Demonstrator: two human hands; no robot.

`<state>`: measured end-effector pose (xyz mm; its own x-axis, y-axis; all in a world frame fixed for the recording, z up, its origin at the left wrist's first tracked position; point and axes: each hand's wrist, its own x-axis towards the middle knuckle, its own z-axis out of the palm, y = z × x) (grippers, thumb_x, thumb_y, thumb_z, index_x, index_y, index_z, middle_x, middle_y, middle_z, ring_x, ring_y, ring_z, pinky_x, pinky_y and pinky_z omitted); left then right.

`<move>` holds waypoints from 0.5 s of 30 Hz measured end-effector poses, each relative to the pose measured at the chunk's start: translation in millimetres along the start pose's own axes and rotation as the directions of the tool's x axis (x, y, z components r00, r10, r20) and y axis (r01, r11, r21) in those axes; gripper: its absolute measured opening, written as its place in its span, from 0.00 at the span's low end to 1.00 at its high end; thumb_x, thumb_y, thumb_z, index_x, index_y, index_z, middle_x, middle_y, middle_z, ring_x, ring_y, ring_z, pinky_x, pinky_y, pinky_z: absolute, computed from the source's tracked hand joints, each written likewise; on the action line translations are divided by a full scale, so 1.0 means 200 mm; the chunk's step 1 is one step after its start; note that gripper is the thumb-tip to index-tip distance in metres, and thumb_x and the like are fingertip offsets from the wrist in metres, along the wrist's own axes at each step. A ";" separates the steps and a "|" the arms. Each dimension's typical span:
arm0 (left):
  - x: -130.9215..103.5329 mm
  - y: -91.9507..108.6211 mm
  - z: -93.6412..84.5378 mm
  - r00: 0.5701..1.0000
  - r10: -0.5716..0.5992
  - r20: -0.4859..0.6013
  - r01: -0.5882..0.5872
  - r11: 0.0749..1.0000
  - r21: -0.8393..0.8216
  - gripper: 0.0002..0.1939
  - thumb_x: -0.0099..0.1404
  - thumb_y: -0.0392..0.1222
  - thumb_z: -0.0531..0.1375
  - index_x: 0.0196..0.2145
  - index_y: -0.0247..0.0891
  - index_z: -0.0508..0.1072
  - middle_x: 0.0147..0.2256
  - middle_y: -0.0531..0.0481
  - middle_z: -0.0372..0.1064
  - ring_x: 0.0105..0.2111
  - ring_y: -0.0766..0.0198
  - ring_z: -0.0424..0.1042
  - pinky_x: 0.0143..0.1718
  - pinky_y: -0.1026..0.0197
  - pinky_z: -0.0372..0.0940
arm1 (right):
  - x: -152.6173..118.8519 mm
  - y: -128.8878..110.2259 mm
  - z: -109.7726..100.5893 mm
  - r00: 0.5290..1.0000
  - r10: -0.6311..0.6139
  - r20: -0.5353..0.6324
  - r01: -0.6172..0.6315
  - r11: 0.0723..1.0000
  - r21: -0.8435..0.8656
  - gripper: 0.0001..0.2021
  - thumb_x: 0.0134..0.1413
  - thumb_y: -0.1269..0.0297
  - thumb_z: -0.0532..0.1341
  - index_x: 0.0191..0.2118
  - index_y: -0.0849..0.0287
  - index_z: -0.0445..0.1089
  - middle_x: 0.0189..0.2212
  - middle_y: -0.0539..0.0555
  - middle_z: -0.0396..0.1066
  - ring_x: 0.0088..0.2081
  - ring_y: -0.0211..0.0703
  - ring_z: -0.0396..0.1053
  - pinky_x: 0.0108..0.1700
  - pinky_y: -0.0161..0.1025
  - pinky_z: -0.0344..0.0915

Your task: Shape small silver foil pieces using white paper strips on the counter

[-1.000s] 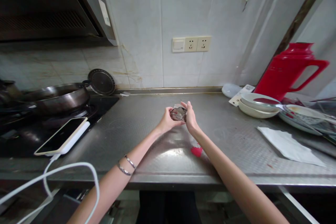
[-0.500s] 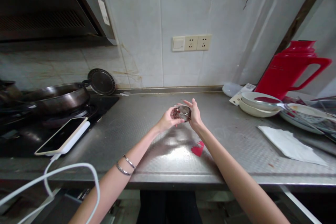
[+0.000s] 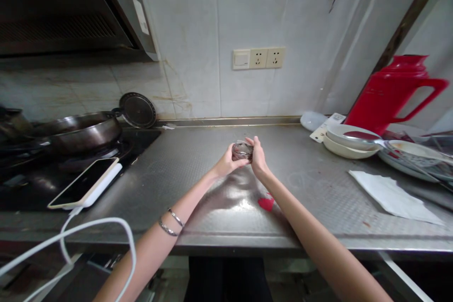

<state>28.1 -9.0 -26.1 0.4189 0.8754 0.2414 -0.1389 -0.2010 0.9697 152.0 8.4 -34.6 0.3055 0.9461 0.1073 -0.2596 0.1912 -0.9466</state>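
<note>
Between my two hands, above the steel counter, is a small round see-through brownish piece, like a glass dish (image 3: 242,150); its exact kind is not clear. My left hand (image 3: 226,163) grips it from the left, thumb along the near side. Against its right side lies my right hand (image 3: 258,155), palm inward and fingers curving round the far edge. The far fingertips of both hands are partly hidden. On the counter below, near my right forearm, lies a red paper cutout (image 3: 265,203).
At left, a phone (image 3: 85,184) on a white cable lies by the stove, with a pan (image 3: 85,132) and a round dark lid (image 3: 138,110) behind. To the right are stacked bowls (image 3: 350,148), a red thermos jug (image 3: 392,92) and white paper (image 3: 392,198). The steel counter (image 3: 184,170) spans between.
The glass dish has turned in my hands and moved slightly left. My right hand has shifted left with it, its fingers now closer together.
</note>
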 end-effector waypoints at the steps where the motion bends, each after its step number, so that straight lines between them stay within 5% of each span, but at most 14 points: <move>1: -0.01 0.01 0.00 0.998 0.003 0.060 -0.003 1.000 -0.002 0.28 0.50 0.38 0.67 0.48 0.35 0.63 0.42 0.43 0.69 0.39 0.60 0.70 0.41 0.54 0.67 | 0.01 -0.01 -0.01 1.000 0.011 -0.003 -0.011 1.000 0.013 0.28 0.56 0.44 0.47 0.47 0.61 0.70 0.42 0.56 0.75 0.42 0.45 0.72 0.44 0.39 0.67; 4: -0.01 0.02 0.00 0.994 0.019 0.111 -0.019 1.000 0.003 0.28 0.52 0.39 0.66 0.49 0.35 0.63 0.44 0.42 0.68 0.37 0.60 0.70 0.36 0.58 0.68 | 0.02 -0.03 -0.03 1.000 0.024 -0.001 -0.024 0.999 0.034 0.29 0.57 0.44 0.45 0.46 0.62 0.71 0.41 0.57 0.75 0.38 0.45 0.74 0.41 0.39 0.68; 7: 0.01 0.01 0.00 0.999 0.043 0.009 -0.042 0.999 -0.010 0.32 0.48 0.39 0.68 0.50 0.35 0.63 0.47 0.40 0.67 0.37 0.59 0.71 0.34 0.58 0.68 | 0.03 -0.02 -0.03 1.000 0.027 -0.001 -0.027 0.999 0.026 0.29 0.56 0.44 0.45 0.45 0.61 0.71 0.42 0.56 0.75 0.40 0.46 0.73 0.41 0.39 0.68; 15: 0.05 -0.09 -0.01 0.966 0.071 -0.247 -0.053 0.996 0.079 0.36 0.39 0.39 0.73 0.46 0.34 0.65 0.42 0.42 0.69 0.46 0.53 0.68 0.50 0.48 0.63 | 0.01 0.04 0.02 0.999 -0.030 0.020 0.031 0.999 -0.027 0.29 0.54 0.42 0.47 0.47 0.61 0.69 0.45 0.56 0.73 0.47 0.46 0.70 0.49 0.40 0.64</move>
<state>32.9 5.2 -41.7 0.1731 0.9405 0.2925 -0.0896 -0.2807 0.9556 147.5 11.7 -40.7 0.2944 0.9451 0.1421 -0.2256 0.2132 -0.9506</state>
